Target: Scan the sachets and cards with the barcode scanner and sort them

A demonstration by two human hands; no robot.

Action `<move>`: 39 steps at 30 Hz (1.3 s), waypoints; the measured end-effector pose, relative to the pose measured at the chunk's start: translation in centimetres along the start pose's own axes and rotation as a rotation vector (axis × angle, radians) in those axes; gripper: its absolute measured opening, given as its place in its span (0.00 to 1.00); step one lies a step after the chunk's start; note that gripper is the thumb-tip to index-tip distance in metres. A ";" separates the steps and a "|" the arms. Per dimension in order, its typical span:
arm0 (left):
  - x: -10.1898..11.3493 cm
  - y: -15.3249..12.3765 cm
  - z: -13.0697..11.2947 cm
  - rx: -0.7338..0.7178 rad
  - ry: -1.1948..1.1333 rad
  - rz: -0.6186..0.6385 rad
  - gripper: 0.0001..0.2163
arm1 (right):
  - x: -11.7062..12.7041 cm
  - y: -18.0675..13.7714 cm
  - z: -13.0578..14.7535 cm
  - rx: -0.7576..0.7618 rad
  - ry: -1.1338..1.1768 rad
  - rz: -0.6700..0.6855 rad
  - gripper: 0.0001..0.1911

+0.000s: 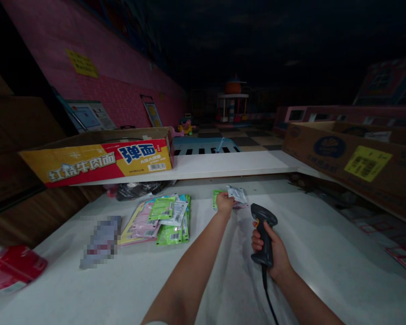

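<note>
My right hand (pixel 273 248) is wrapped around the grip of a black handheld barcode scanner (pixel 266 234), its cable hanging down toward me. Farther forward, my left hand (pixel 225 201) has its fingers closed at the edge of a small silver-white packet (pixel 237 194). Beside and partly under that hand lies a green packet (pixel 217 197). To the left is a pile of small flat packets, with a green packet (pixel 161 208) on top, a white packet (pixel 176 214) beside it and pink packets (pixel 145 226) below. Which packets the left fingertips press on underneath is hidden.
A white counter (pixel 128 289) spans the front, with a raised shelf (pixel 223 163) behind. A red-and-yellow noodle carton (pixel 111 158) stands left, a brown carton (pixel 341 153) right. A pixelated item (pixel 101 241) and a red package (pixel 15 268) lie at left.
</note>
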State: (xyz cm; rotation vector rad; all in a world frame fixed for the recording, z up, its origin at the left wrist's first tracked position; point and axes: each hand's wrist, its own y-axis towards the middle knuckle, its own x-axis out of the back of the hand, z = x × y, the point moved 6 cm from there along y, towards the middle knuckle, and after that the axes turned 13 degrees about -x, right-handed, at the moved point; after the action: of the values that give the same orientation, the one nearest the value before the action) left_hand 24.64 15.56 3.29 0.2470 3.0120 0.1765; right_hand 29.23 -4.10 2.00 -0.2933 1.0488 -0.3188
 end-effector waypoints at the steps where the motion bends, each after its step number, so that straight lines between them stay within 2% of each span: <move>1: 0.3 0.0 0.1 -0.001 0.038 0.002 0.11 | 0.0 0.0 0.0 -0.004 0.008 0.000 0.17; 3: 1.2 -0.1 -0.3 -0.057 0.165 0.020 0.11 | -0.1 0.0 0.0 -0.001 0.022 0.002 0.18; 5: 2.1 -0.5 -1.5 -0.201 0.414 0.079 0.09 | -0.1 0.0 0.0 0.006 0.032 0.004 0.18; 8: 2.4 -1.6 -3.6 -0.482 0.843 0.223 0.06 | -0.1 0.1 -0.1 -0.001 0.053 0.012 0.17; 12: 1.7 -3.5 -4.1 -0.696 1.057 0.473 0.10 | 0.0 0.1 -0.1 -0.004 0.070 0.015 0.16; 14: 1.2 -4.2 -3.6 -0.730 1.111 0.582 0.12 | 0.0 0.1 -0.1 0.005 0.065 0.010 0.16; 16: 0.9 -4.6 -3.0 -0.733 1.155 0.630 0.15 | 0.0 0.2 -0.1 0.012 0.063 0.008 0.16; 20: 0.4 -4.8 -2.4 -0.692 1.204 0.628 0.18 | 0.0 0.2 -0.2 0.001 0.081 0.011 0.15; 24: 0.6 -5.1 -2.7 -0.681 1.187 0.636 0.18 | 0.1 0.1 -0.2 -0.005 0.073 0.009 0.14; 27: 2.1 -5.5 -3.7 -0.704 1.166 0.597 0.17 | 0.2 0.0 -0.3 -0.013 0.057 0.010 0.14; 31: 5.9 -6.0 -6.0 -0.749 1.180 0.485 0.16 | 0.3 -0.3 -0.5 -0.026 0.043 0.005 0.14; 35: 11.5 -6.4 -9.1 -0.746 1.290 0.316 0.14 | 0.6 -0.5 -0.6 -0.032 0.039 0.001 0.15; 39: 18.3 -6.5 -11.8 -0.577 1.490 -0.015 0.13 | 0.8 -0.5 -0.7 -0.034 0.033 0.007 0.14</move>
State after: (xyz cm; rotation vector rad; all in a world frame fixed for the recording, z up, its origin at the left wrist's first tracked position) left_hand 4.23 11.06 12.24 -0.0188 3.9807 1.9553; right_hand 28.96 -4.92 1.22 -0.3158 1.0887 -0.3010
